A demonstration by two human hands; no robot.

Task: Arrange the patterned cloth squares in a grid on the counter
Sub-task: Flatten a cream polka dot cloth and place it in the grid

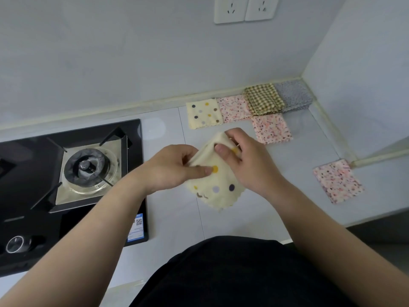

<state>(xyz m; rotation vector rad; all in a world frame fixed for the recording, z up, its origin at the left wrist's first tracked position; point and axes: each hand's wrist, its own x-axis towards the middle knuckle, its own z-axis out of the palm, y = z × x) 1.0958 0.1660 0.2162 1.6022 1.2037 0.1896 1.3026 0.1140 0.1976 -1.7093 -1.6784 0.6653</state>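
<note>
Cloth (218, 196) hangs crumpled in both grips (left hand (170, 169) and right hand (250, 160) pinch it); released unsmoothed, it could land creased and crooked.

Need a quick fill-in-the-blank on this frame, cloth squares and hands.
The left hand and right hand both hold a cream square patterned with ____.
The corner stack beside the gingham stack is ____.
____ pink floral squares lie flat on the counter.
The stove is on the person's ____ side.
Missing words: dots; grey; three; left.
</note>
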